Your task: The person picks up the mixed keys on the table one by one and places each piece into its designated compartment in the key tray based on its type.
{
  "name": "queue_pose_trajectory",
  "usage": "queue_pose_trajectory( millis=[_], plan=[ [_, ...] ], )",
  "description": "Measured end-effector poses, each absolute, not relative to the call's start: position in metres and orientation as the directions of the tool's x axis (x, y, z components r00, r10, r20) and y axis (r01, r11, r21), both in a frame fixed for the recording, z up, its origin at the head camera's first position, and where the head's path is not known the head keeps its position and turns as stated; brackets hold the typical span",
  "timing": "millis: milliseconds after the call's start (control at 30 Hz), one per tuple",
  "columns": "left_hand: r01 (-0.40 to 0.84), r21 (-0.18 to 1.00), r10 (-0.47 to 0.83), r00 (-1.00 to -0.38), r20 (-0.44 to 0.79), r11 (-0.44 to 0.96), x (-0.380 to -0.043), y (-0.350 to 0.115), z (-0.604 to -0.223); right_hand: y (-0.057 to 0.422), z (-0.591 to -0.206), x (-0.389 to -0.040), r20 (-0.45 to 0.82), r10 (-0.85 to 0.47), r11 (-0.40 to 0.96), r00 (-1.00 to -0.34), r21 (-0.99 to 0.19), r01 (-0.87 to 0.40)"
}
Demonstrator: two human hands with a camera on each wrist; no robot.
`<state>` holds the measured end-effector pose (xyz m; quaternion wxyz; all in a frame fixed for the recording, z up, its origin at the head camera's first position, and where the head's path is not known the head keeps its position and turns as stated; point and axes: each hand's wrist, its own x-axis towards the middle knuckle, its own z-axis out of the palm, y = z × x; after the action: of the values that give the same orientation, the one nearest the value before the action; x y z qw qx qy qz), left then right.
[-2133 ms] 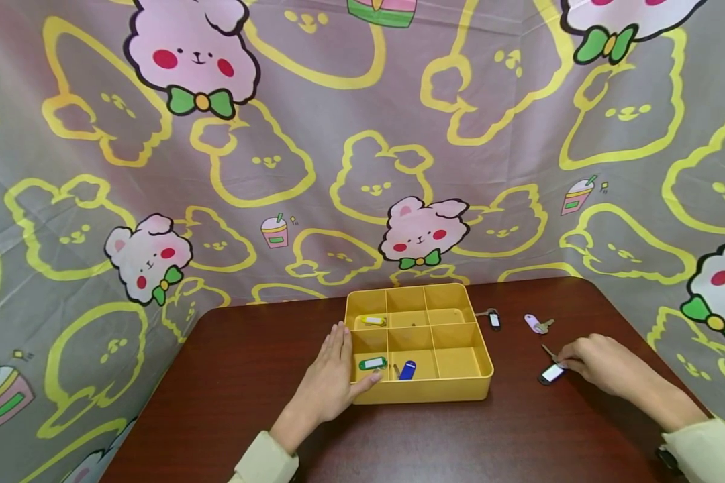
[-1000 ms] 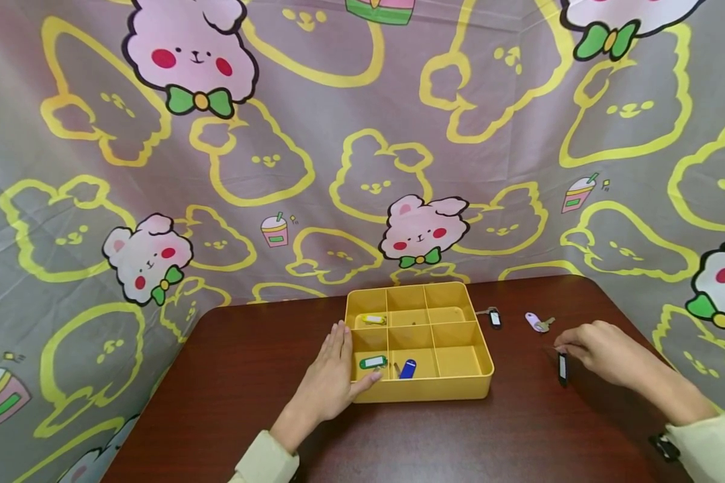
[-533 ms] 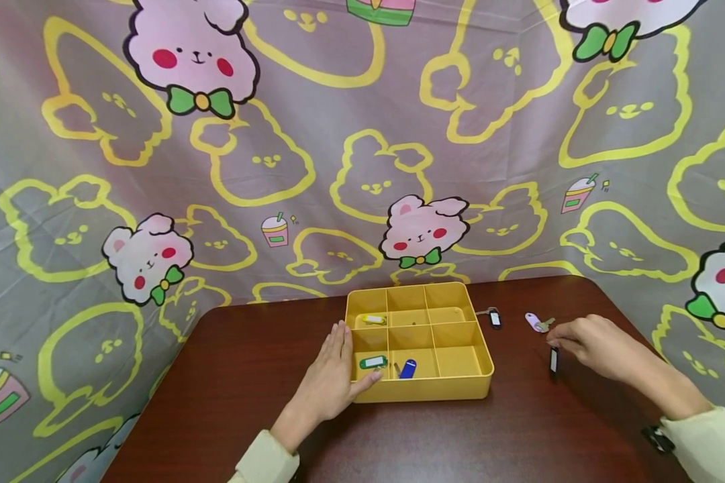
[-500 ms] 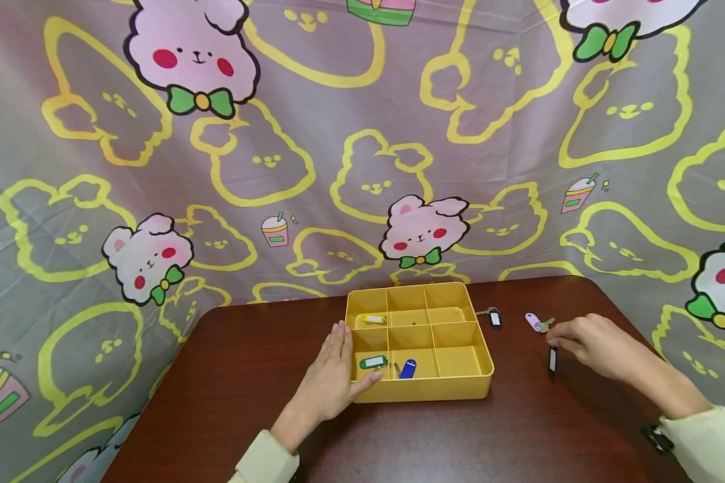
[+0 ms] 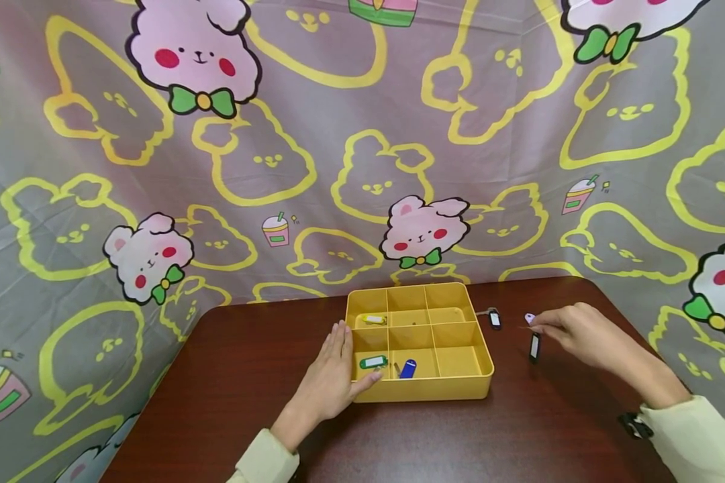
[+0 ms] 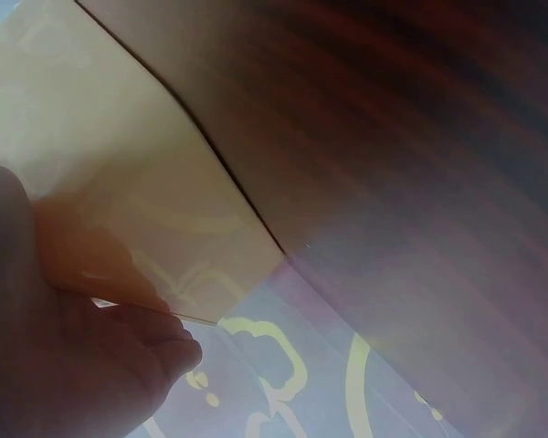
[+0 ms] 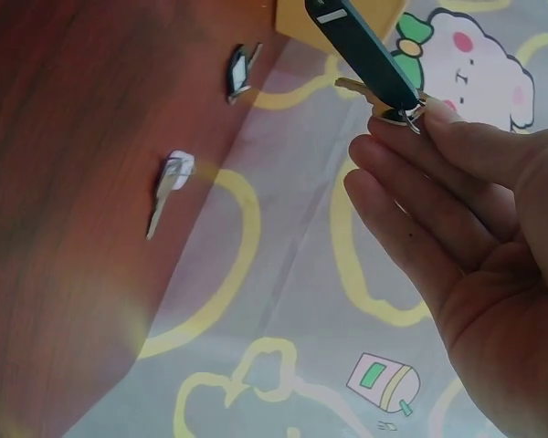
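My left hand lies along the left wall of a yellow six-compartment box, fingers straight and thumb over the front rim. In the left wrist view that hand presses against the box's smooth outer wall. Right of the box, thumb and fingertips of my right hand pinch a key by its head. Its black key tag dangles over the table. Behind the right fingers, a lilac-tagged key lies on the table, partly hidden in the head view.
Another black-tagged key lies beside the box's right wall. Inside the box are a yellow tag in the back left compartment, a green tag in the front left one and a blue tag in the front middle one. Patterned cloth hangs behind the table.
My right hand has picked up the black-tagged key from the table and carried it leftward and farther back, toward the box. My left hand has stayed on the box.
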<state>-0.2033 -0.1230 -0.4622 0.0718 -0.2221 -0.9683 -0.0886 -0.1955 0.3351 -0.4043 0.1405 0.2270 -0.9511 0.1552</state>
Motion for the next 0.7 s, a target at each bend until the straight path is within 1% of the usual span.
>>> queue_pose_trajectory(
  millis=[700],
  plan=[
    [0.444, 0.145, 0.418, -0.89, 0.18, 0.884, -0.203, -0.123, -0.464, 0.316, -0.388, -0.199, 0.396, -0.353, 0.814, -0.847, -0.316, -0.487]
  ],
)
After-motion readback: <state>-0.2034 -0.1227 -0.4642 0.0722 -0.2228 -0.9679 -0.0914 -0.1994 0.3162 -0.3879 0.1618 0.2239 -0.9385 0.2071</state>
